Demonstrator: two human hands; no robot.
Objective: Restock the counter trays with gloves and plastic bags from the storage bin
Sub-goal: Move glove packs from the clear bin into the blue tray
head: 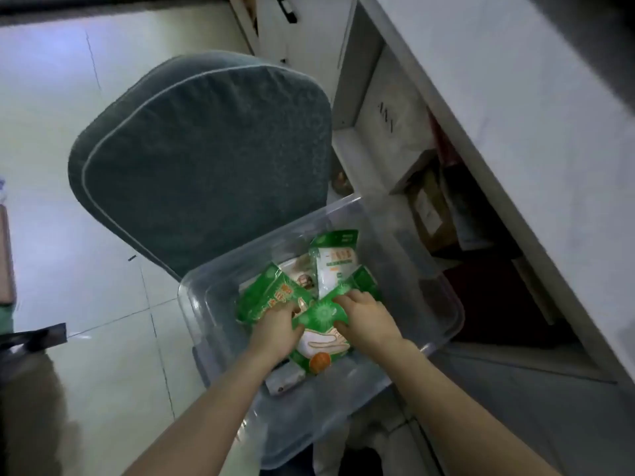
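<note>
A clear plastic storage bin (443,304) sits in front of me, holding several green and white packs. Both hands reach down into it. My left hand (275,328) and my right hand (367,317) grip the two sides of one green glove pack (321,338) with a hand picture and an orange dot. Another green pack (268,297) lies to its left, partly under my left fingers. Behind them a white and green pack (335,266) stands upright. A small white packet (285,381) lies at the bin's near side.
A grey-green cushioned chair (206,149) stands just behind the bin. To the right a white counter (515,132) overhangs open shelves with cardboard boxes (429,207). Pale tiled floor (86,269) spreads to the left.
</note>
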